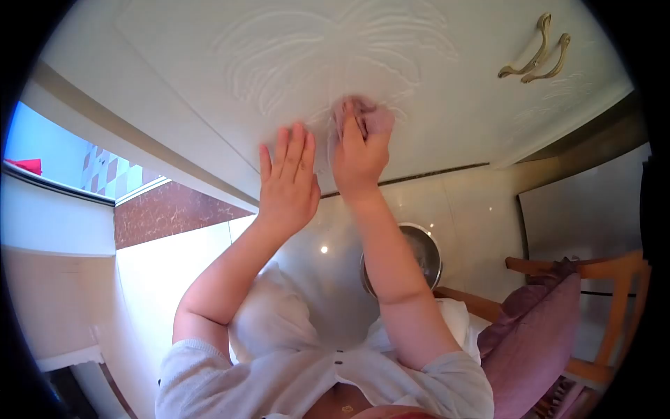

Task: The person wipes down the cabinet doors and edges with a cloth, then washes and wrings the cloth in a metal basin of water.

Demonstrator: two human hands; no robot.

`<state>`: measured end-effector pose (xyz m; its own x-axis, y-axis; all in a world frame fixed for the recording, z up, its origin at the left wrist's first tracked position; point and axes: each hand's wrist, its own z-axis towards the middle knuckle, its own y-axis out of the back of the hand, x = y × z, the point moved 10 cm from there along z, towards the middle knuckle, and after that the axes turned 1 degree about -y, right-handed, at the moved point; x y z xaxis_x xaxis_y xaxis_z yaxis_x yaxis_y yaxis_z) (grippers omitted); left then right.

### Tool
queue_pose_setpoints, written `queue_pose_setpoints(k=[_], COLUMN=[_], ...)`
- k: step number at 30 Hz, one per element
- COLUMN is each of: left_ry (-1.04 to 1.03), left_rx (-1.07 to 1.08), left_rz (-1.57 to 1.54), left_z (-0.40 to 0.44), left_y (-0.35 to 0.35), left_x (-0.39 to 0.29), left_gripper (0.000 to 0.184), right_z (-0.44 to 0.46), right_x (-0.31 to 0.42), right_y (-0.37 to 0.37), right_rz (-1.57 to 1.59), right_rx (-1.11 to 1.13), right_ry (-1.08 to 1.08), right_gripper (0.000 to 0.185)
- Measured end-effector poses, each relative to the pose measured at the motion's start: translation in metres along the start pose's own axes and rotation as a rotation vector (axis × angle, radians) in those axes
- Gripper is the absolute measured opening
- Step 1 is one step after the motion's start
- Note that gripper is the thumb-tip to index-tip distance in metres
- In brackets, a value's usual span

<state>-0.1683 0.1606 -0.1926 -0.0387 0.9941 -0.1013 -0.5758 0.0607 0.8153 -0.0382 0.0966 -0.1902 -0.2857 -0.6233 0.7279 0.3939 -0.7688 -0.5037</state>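
Observation:
A white cabinet door (174, 63) with a raised leaf-like pattern fills the upper part of the head view. Flat against its lower part rests my left hand (289, 178), fingers stretched out and holding nothing. Just to the right, my right hand (361, 164) grips a crumpled pinkish cloth (379, 120) and presses it to the door below the pattern. Part of the cloth is hidden behind my fingers. On the floor below my right forearm stands a metal bowl (427, 255), partly covered by the arm; its contents are hard to make out.
Two curved brass-coloured handles (536, 59) stick out at the upper right. A wooden chair (618, 307) with a mauve cushion (534, 335) stands close on my right. Shiny tiles (474, 209) cover the floor, and a doorway with a reddish-brown threshold (174, 209) lies to the left.

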Motion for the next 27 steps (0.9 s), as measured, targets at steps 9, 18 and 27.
queue_pose_setpoints(k=[9, 18, 27], left_ry=[0.020, 0.030, 0.001], left_rx=[0.068, 0.032, 0.200], left_rz=[-0.010, -0.022, -0.009], left_z=[-0.007, -0.009, -0.023], left_y=[0.000, 0.007, 0.022], left_x=[0.010, 0.014, 0.025], left_gripper=[0.079, 0.068, 0.045], right_z=[-0.006, -0.025, -0.027], right_x=[0.100, -0.013, 0.001], right_y=[-0.050, -0.024, -0.072], right_rz=[-0.946, -0.039, -0.295], right_rx=[-0.189, 0.027, 0.155], right_ry=[0.798, -0.212, 0.011], right_gripper=[0.020, 0.015, 0.021])
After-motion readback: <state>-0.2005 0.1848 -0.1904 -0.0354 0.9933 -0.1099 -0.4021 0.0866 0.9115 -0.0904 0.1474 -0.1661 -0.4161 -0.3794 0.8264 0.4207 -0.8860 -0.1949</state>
